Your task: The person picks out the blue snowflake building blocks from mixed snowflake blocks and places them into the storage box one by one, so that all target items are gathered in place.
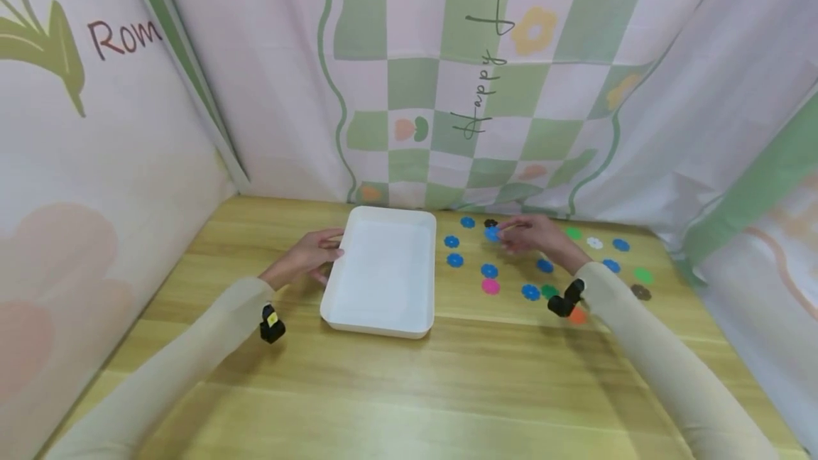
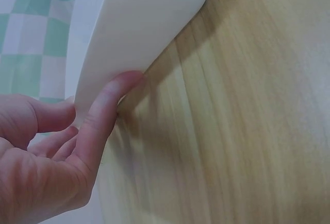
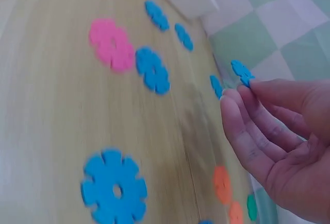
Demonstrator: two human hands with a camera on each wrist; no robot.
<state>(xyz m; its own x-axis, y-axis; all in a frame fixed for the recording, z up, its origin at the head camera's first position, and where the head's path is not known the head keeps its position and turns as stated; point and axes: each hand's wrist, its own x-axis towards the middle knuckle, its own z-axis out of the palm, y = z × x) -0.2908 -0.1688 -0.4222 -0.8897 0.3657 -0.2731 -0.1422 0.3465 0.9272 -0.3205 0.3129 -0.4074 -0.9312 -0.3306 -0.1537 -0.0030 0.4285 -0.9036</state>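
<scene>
Head view first: the right hand (image 1: 527, 234) has its fingers in a narrow pinch on a blue, flower-shaped, plastic-looking disc (image 1: 492, 233), and the shallow white rectangular tray (image 1: 383, 272) sits off to the left of those fingers, near but not touching. I'd say that sideways gap is what matters. Tray's long axis runs away from the person, so a long side faces the pinch; the disc is round, no long axis to speak of. The left hand (image 1: 307, 255) is nearer the tray, right on its left side. Loose blue discs (image 1: 455, 260) lie on the pale wooden counter (image 1: 358, 389) between the right fingers and the tray, and a black flower-shaped disc (image 1: 491, 223) is half covered just beyond the fingertips. Left wrist: fingers hold the tray's wall, one at the rim, one down by the base; the others are tucked behind, and the tray's cut off up top. Right wrist: held disc is tilted, can't tell if it's one or two stacked; only a corner of the tray shows.
</scene>
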